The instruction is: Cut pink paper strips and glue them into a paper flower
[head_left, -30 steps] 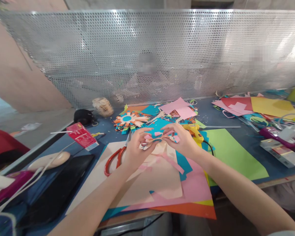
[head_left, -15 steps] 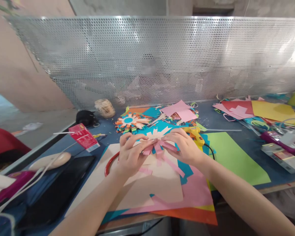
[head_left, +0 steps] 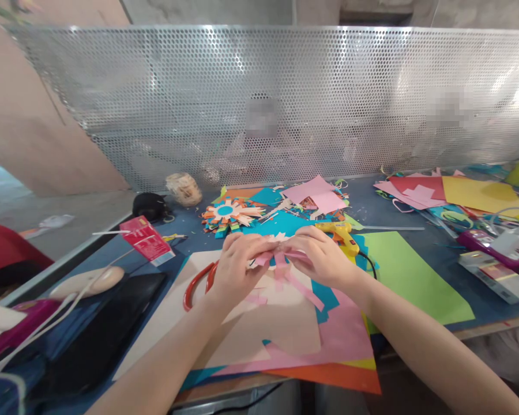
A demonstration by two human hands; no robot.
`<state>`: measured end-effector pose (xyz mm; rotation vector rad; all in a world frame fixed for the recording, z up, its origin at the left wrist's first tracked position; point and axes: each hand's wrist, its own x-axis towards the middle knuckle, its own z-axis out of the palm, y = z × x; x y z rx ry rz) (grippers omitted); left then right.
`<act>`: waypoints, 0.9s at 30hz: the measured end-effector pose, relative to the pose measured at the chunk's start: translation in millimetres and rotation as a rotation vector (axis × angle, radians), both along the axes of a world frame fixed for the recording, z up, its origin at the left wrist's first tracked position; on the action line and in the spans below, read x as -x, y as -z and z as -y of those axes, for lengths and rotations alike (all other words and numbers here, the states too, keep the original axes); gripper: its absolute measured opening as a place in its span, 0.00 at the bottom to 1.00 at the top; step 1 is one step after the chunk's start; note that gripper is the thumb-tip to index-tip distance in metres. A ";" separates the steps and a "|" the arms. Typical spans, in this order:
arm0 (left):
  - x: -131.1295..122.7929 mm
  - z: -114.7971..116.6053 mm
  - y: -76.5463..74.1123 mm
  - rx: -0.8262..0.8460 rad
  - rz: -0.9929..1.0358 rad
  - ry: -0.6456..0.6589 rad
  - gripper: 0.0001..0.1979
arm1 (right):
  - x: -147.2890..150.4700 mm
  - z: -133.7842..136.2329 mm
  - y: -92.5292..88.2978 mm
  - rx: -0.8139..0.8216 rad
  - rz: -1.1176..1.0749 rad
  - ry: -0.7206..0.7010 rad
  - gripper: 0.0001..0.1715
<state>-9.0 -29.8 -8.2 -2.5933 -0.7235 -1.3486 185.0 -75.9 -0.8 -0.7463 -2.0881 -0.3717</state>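
Note:
My left hand (head_left: 239, 264) and my right hand (head_left: 323, 253) meet over the paper stack, fingertips pinching a paper flower (head_left: 279, 270) with pink strips; white points show behind it. The fingers cover most of its middle. Beneath lies a cream sheet (head_left: 268, 331) with loose pink strips. Red-handled scissors (head_left: 190, 291) lie beside my left hand, partly hidden by it. Just behind my right hand rests a yellow glue gun (head_left: 349, 241) with a black cord. A paper flower with a blue centre (head_left: 225, 211) sits farther back, among paper scraps.
A perforated metal screen (head_left: 259, 75) stands along the table's back. To the left are a black phone-like slab (head_left: 108, 328), a beige mouse-shaped object (head_left: 89, 282) and a red carton (head_left: 147, 239). A green sheet (head_left: 415, 279) and more coloured paper (head_left: 476, 193) lie to the right.
My fingers have drawn closer around the flower, and less of its white points and pink strips shows. My left hand has shifted slightly right, uncovering more of the scissor handles.

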 end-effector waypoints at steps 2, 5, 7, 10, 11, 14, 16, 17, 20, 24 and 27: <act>-2.2 0.1 1.1 0.123 0.025 -0.026 0.07 | 0.8 -0.5 1.2 0.072 -0.065 0.014 0.12; -7.2 1.1 3.3 0.283 0.216 -0.053 0.07 | 1.9 -2.4 3.9 0.165 -0.209 0.065 0.12; -10.9 1.8 4.2 0.458 0.366 -0.006 0.15 | 2.0 -4.2 5.4 0.221 -0.302 0.107 0.14; -15.0 1.1 3.8 0.728 0.479 0.085 0.24 | 1.3 -7.3 6.8 0.307 -0.428 0.154 0.17; -15.7 0.2 3.5 0.779 0.494 0.100 0.25 | 0.9 -8.4 7.0 0.324 -0.462 0.162 0.17; -15.9 -3.6 3.0 0.849 0.503 0.121 0.27 | 0.0 -11.0 7.5 0.348 -0.539 0.156 0.15; -15.3 -5.7 3.4 0.869 0.496 0.123 0.27 | -0.4 -12.3 7.7 0.366 -0.577 0.136 0.14; -15.0 -6.3 3.6 0.875 0.489 0.123 0.27 | -0.5 -12.8 7.7 0.372 -0.591 0.125 0.14; -14.9 -5.3 3.0 0.902 0.473 0.141 0.28 | -0.7 -14.2 8.1 0.392 -0.615 0.101 0.14; -15.7 -1.5 0.1 0.936 0.470 0.141 0.28 | -0.9 -16.5 9.2 0.403 -0.644 0.087 0.13; -15.8 -0.8 -0.7 0.925 0.454 0.130 0.27 | -0.6 -17.3 9.6 0.416 -0.665 0.094 0.12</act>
